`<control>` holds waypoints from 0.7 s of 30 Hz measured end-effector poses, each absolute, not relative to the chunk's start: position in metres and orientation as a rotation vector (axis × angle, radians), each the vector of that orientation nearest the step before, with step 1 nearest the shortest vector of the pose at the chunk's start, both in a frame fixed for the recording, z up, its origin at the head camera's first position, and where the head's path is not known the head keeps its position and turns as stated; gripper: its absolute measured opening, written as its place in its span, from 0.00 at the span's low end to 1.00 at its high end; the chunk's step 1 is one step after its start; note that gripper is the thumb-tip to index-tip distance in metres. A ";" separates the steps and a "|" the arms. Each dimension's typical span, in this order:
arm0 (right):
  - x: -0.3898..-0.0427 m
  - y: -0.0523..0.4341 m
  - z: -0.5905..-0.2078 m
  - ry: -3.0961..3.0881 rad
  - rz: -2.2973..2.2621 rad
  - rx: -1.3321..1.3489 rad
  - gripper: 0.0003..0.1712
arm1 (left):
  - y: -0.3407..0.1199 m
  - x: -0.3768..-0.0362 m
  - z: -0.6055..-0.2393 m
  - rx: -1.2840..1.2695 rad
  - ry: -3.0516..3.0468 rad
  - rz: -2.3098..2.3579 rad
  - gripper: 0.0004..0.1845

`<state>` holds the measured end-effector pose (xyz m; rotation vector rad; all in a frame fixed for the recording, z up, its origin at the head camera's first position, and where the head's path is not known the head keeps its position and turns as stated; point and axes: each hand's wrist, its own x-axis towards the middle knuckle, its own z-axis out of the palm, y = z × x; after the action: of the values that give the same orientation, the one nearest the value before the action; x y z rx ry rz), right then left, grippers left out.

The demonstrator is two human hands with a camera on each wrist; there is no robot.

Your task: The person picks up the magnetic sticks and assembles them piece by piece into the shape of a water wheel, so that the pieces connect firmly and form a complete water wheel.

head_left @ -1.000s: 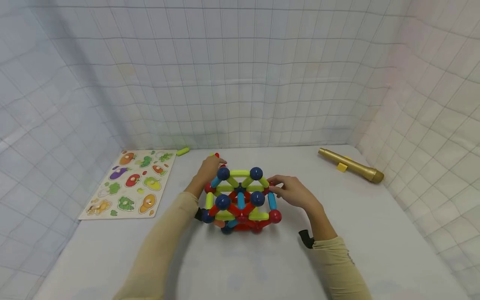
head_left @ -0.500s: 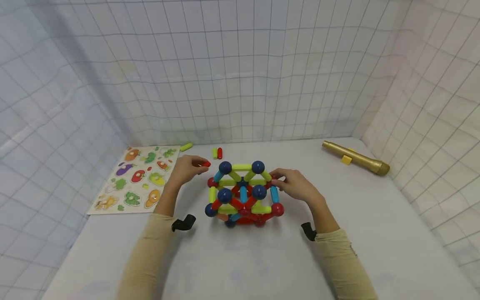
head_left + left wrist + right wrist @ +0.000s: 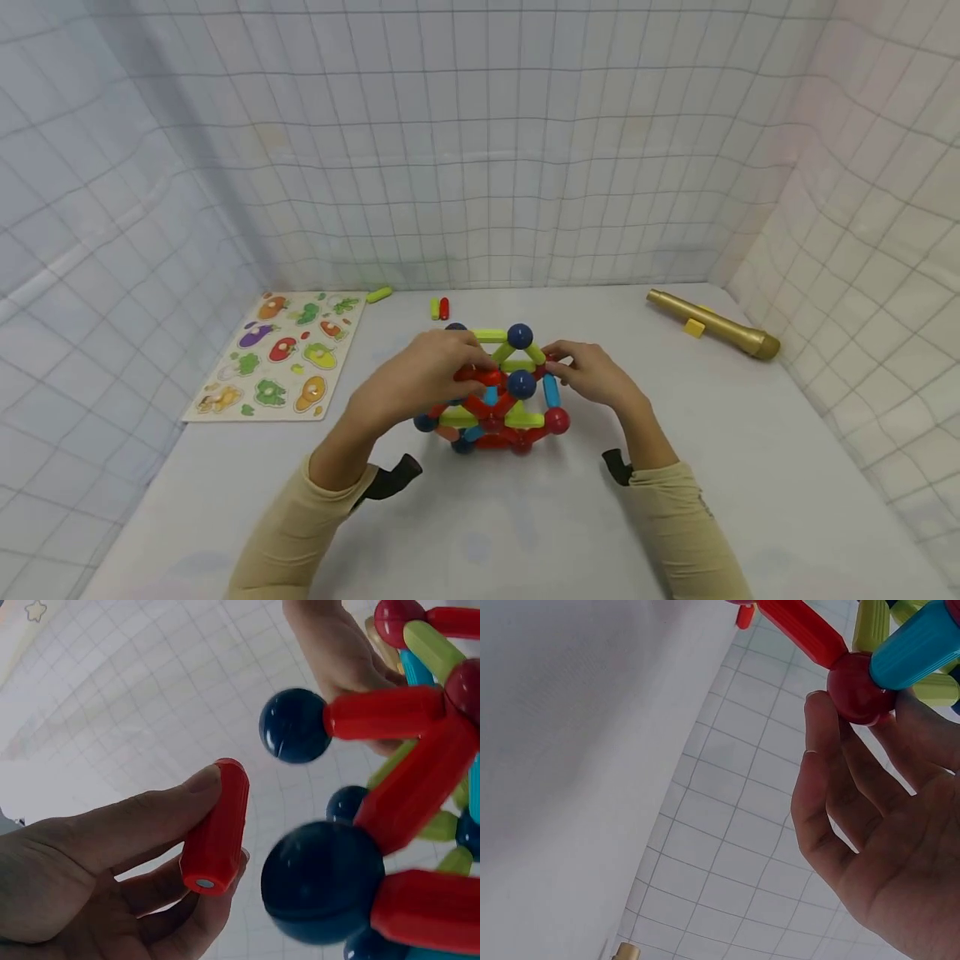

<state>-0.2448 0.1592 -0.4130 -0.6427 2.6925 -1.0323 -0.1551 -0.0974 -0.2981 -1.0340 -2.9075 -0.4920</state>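
My left hand (image 3: 416, 375) pinches a red magnetic rod (image 3: 217, 832) between thumb and fingers. In the left wrist view a metal dot shows on the rod's near end, and the rod is apart from the dark blue balls beside it. The magnetic ball-and-rod structure (image 3: 523, 420) stands on the table, built of blue and red balls with red, yellow-green and light blue rods. In the head view my left hand covers its upper left part. At its right side my right hand (image 3: 596, 375) holds a red ball (image 3: 860, 688) between thumb and fingers.
Behind the structure lie a loose yellow-green rod (image 3: 435, 309) and a red rod (image 3: 444, 308). Another yellow-green rod (image 3: 379, 294) is near a vegetable puzzle board (image 3: 258, 387) on the left. A gold toy microphone (image 3: 712, 325) with yellow blocks (image 3: 694, 328) lies at the back right.
My left hand went from behind the structure out to its left with a red rod, then came back to the right, over the structure's front left. My right hand stayed at the red ball.
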 end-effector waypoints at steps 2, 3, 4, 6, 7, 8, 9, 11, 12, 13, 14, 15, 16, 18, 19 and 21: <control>-0.245 0.160 -0.413 2.698 -1.037 -0.658 0.18 | -0.088 -0.153 -0.299 -1.025 -2.947 -0.460 0.13; -0.245 0.160 -0.413 2.700 -1.039 -0.665 0.18 | -0.084 -0.153 -0.300 -1.008 -2.966 -0.449 0.12; -0.245 0.161 -0.413 2.706 -1.035 -0.670 0.18 | -0.081 -0.153 -0.301 -0.991 -2.977 -0.437 0.12; -0.244 0.162 -0.414 2.718 -1.030 -0.672 0.18 | -0.076 -0.154 -0.303 -0.957 -2.993 -0.416 0.12; -0.244 0.162 -0.414 2.719 -1.030 -0.672 0.18 | -0.075 -0.154 -0.304 -0.941 -2.996 -0.412 0.12; -0.244 0.161 -0.414 2.719 -1.032 -0.670 0.18 | -0.074 -0.155 -0.305 -0.929 -3.001 -0.410 0.12; -0.244 0.161 -0.414 2.719 -1.032 -0.672 0.18 | -0.074 -0.156 -0.306 -0.920 -3.005 -0.409 0.12; -0.244 0.161 -0.414 2.719 -1.033 -0.675 0.17 | -0.073 -0.158 -0.308 -0.912 -3.011 -0.406 0.12; -0.244 0.161 -0.415 2.720 -1.030 -0.679 0.17 | -0.072 -0.158 -0.308 -0.911 -3.013 -0.404 0.12; -0.244 0.160 -0.414 2.720 -1.030 -0.684 0.17 | -0.072 -0.160 -0.309 -0.916 -3.011 -0.400 0.12; -0.244 0.160 -0.414 2.721 -1.029 -0.689 0.17 | -0.071 -0.161 -0.310 -0.922 -3.008 -0.402 0.11; -0.244 0.160 -0.414 2.723 -1.026 -0.691 0.17 | -0.070 -0.162 -0.311 -0.930 -3.005 -0.408 0.11; -0.244 0.160 -0.414 2.726 -1.023 -0.692 0.17 | -0.069 -0.163 -0.311 -0.935 -3.004 -0.421 0.11; -0.244 0.160 -0.413 2.735 -1.014 -0.694 0.17 | -0.066 -0.164 -0.312 -0.954 -3.002 -0.448 0.11; -0.244 0.161 -0.412 2.735 -1.013 -0.693 0.18 | -0.065 -0.165 -0.313 -0.963 -2.999 -0.465 0.11; -0.244 0.161 -0.411 2.737 -1.008 -0.690 0.18 | -0.062 -0.166 -0.315 -0.974 -2.998 -0.497 0.11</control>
<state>-0.2436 0.1613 -0.4113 -0.6898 2.7374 -1.0083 -0.1662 -0.0624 -0.3145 -0.9742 -2.9978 -0.4974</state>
